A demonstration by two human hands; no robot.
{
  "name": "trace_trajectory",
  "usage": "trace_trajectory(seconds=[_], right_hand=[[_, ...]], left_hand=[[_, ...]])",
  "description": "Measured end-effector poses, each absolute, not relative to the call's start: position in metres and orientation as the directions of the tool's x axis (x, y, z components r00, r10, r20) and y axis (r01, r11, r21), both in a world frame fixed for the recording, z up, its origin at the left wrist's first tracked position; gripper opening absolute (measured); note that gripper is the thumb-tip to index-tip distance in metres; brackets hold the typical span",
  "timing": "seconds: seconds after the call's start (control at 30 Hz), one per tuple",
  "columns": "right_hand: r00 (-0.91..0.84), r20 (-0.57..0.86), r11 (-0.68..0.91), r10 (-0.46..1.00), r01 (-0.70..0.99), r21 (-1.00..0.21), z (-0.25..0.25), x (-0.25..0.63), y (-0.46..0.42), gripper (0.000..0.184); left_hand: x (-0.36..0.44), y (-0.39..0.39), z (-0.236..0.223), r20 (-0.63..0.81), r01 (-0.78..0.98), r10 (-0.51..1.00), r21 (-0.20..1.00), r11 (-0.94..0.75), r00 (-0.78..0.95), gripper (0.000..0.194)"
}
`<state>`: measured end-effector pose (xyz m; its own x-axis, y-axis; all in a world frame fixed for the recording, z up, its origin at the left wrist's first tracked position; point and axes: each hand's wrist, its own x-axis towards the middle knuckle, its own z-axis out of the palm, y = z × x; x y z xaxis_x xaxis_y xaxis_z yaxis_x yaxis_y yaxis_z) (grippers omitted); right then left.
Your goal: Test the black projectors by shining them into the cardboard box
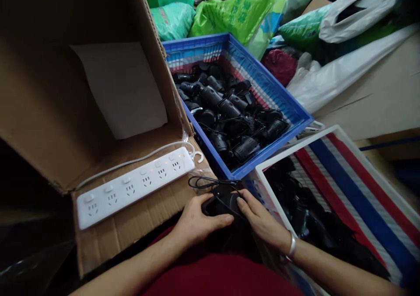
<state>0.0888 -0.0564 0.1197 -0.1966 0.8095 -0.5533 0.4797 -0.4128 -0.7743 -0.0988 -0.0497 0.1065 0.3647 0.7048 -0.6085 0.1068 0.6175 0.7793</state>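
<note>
Fingers, two-handed, around one device (black).

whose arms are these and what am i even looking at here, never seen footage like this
There's no machine here: these are a person's own bare hands, seen in one picture from a camera worn on their head, looking forward and down. The left hand and right hand hold a black device between them, with a thin cord by it. On the picture's left, a white power strip lies on brown cardboard. Farther ahead, a blue crate holds many black parts. On the right, a white-rimmed crate holds dark items, hard to make out.
</note>
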Motion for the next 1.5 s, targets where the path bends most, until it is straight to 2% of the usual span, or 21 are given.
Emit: trace_trajectory(seconds=[0.13, 0.23, 0.3, 0.4, 0.53, 0.7, 0.9, 1.13, 1.3, 1.4, 1.5], right_hand=[[-0.293, -0.648, -0.565, 0.703, 0.323, -0.759, 0.13, 0.097, -0.056, 0.034], [-0.357, -0.72, -0.668, 0.595, 0.278, -0.69, 0.137, 0.1, -0.057, 0.04], [-0.349, -0.714, -0.655, 0.607, 0.288, -0.698, 0.14, 0.096, -0.058, 0.041], [-0.314, -0.665, -0.579, 0.678, 0.33, -0.746, 0.143, 0.084, -0.057, 0.036], [-0.309, -0.622, -0.506, 0.719, 0.381, -0.774, 0.145, 0.07, -0.054, 0.035], [-0.344, -0.639, -0.549, 0.688, 0.329, -0.768, 0.145, 0.062, -0.054, 0.037], [-0.382, -0.627, -0.535, 0.678, 0.329, -0.778, 0.147, 0.053, -0.06, 0.048], [-0.51, -0.526, -0.354, 0.681, 0.399, -0.846, 0.149, 0.05, -0.058, 0.06], [-0.551, -0.471, -0.283, 0.689, 0.394, -0.874, 0.143, 0.047, -0.056, 0.056], [-0.538, -0.468, -0.276, 0.701, 0.4, -0.874, 0.14, 0.045, -0.056, 0.057], [-0.542, -0.471, -0.336, 0.696, 0.333, -0.881, 0.14, 0.045, -0.057, 0.064]], left_hand=[[-0.11, -0.043, 0.11, -0.592, 0.037, 0.626, 0.741, 0.671, 0.507, 0.055], [-0.119, -0.039, 0.121, -0.571, 0.222, 0.724, 0.82, 0.528, 0.386, 0.063], [-0.121, -0.038, 0.131, -0.494, 0.353, 0.8, 0.856, 0.379, 0.341, 0.058], [-0.12, -0.039, 0.143, -0.431, 0.437, 0.813, 0.865, 0.247, 0.392, 0.042], [-0.118, -0.04, 0.144, -0.437, 0.548, 0.824, 0.814, 0.192, 0.36, 0.041], [-0.119, -0.041, 0.146, -0.458, 0.641, 0.834, 0.747, 0.174, 0.307, 0.033], [-0.119, -0.042, 0.152, -0.492, 0.587, 0.809, 0.774, 0.237, 0.322, 0.022], [-0.122, -0.043, 0.153, -0.497, 0.596, 0.811, 0.766, 0.242, 0.309, 0.018], [-0.12, -0.041, 0.142, -0.494, 0.595, 0.808, 0.769, 0.234, 0.321, 0.016], [-0.12, -0.04, 0.139, -0.491, 0.557, 0.81, 0.789, 0.257, 0.322, 0.017], [-0.123, -0.045, 0.143, -0.43, 0.508, 0.846, 0.829, 0.233, 0.315, 0.021]])
